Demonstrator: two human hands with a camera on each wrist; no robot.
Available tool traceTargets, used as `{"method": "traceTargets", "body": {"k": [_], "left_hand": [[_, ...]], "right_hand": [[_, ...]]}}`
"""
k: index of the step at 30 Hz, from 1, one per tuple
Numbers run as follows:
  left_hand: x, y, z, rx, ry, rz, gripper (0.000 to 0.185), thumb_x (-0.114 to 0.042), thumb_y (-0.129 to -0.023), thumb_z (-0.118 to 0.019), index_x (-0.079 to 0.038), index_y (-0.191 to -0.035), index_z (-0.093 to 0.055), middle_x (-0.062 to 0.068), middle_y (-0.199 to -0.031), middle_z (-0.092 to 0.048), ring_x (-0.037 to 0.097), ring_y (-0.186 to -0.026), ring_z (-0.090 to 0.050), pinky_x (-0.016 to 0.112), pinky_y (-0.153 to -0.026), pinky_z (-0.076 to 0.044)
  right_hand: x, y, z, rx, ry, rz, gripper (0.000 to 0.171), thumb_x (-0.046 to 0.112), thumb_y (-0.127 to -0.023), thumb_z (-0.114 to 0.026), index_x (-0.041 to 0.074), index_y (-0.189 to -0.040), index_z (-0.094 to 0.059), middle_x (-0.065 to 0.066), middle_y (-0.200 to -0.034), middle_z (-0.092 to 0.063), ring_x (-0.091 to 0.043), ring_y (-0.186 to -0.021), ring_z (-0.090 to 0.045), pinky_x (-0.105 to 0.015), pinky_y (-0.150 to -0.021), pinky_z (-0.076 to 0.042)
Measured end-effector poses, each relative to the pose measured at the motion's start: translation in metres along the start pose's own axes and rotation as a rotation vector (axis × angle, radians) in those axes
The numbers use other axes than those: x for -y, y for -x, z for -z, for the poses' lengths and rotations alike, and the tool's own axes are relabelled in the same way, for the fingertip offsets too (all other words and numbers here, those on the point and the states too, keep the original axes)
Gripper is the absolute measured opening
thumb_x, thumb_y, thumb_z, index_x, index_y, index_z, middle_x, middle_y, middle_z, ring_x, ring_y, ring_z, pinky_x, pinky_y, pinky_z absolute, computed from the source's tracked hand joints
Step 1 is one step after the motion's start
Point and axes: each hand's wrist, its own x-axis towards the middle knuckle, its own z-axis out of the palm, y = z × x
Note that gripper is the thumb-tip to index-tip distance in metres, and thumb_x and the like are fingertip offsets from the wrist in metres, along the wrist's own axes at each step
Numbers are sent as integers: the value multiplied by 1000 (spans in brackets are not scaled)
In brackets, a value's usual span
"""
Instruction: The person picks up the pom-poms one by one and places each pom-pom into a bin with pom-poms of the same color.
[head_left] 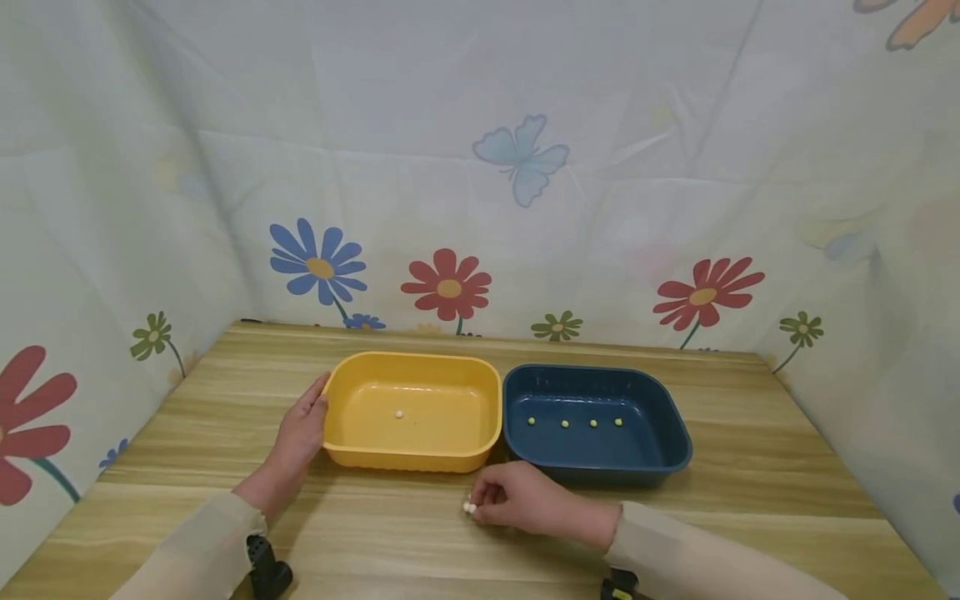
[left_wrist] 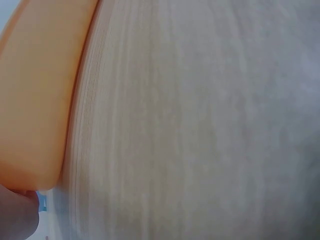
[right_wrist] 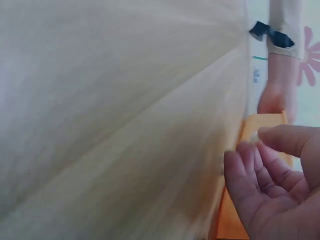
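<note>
Lower centre: right hand (head_left: 525, 498) pinched a white bead (head_left: 469, 507) above the table (head_left: 750, 500); left hand (head_left: 303, 429), fingers straight, steadied the yellow tray (head_left: 412, 454). One bead (head_left: 399, 414) lay inside; sorting appeared barely begun.

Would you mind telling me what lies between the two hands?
In the head view, only bare wooden table separates the left hand from the right hand; the yellow tray sits just behind.

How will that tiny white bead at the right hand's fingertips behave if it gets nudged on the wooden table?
The small round white bead looks spherical, so it will probably roll on the smooth wooden table. It is tiny against the right hand, so likely very light and easy to fumble. The one in the yellow plastic tray sits contained by walls.
</note>
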Motion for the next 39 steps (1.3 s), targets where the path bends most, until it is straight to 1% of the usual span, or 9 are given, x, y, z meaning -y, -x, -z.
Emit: {"method": "traceTargets", "body": {"k": [5,8,11,14,18,23,31,35,39], "left_hand": [[-2,1,0,-3,0,0,55,-22,-113,-23,-13,-166,-8,14,-174,-6,36,-162,-9,52,-132,-16],[-2,0,0,3,5,-2,55,-22,-113,-23,-13,-166,-7,13,-174,-5,36,-162,-9,52,-132,-17],[-1,-1,0,11,11,-6,55,-21,-114,-22,-13,-166,-6,13,-174,-4,35,-162,-8,51,-132,-16],[-1,-1,1,16,14,-10,55,-21,-114,-22,-13,-166,-6,13,-174,-4,35,-162,-8,51,-132,-16],[-1,-1,1,17,13,-9,55,-21,-114,-22,-13,-166,-6,13,-174,-3,35,-162,-8,51,-132,-17],[-1,-2,1,12,0,-4,55,-20,-114,-22,-14,-166,-7,13,-174,-4,35,-162,-7,52,-132,-16],[0,-1,0,-4,-5,-4,55,-21,-113,-23,-14,-166,-9,14,-174,-6,35,-161,-10,51,-132,-18],[-1,-1,0,-5,0,-6,55,-21,-113,-24,-13,-166,-9,14,-174,-6,35,-162,-10,51,-132,-17],[-1,-2,0,0,7,-3,55,-22,-114,-23,-13,-166,-8,13,-174,-5,35,-162,-10,51,-132,-17]], "right_hand": [[8,4,7,46,-181,-66,6,9,-93,-72,4,-97,-71,-2,-80,-69,-10,-66,-59,-20,-58,-51],[9,5,9,53,-233,-69,6,8,-93,-71,3,-97,-71,-4,-82,-71,-10,-67,-61,-21,-62,-55],[8,6,9,51,-221,-42,7,8,-94,-71,3,-98,-71,-2,-83,-70,-9,-67,-60,-19,-62,-54],[7,8,9,29,-160,4,7,9,-92,-72,3,-97,-71,0,-84,-70,-5,-68,-58,-15,-62,-49],[6,9,9,0,-111,26,8,9,-89,-74,4,-93,-71,1,-85,-70,-2,-70,-57,-13,-64,-48],[6,10,9,-4,-107,23,9,7,-87,-75,1,-92,-71,0,-89,-72,-1,-70,-58,-12,-64,-49],[3,10,8,-10,-105,21,7,7,-85,-75,3,-89,-71,-2,-92,-75,0,-72,-58,-12,-66,-48],[3,10,8,-9,-106,20,6,5,-85,-74,2,-89,-70,-3,-88,-75,0,-68,-58,-12,-62,-47],[4,9,7,7,-146,-9,5,4,-87,-73,2,-88,-68,-3,-81,-73,-5,-63,-59,-14,-56,-47]]}}
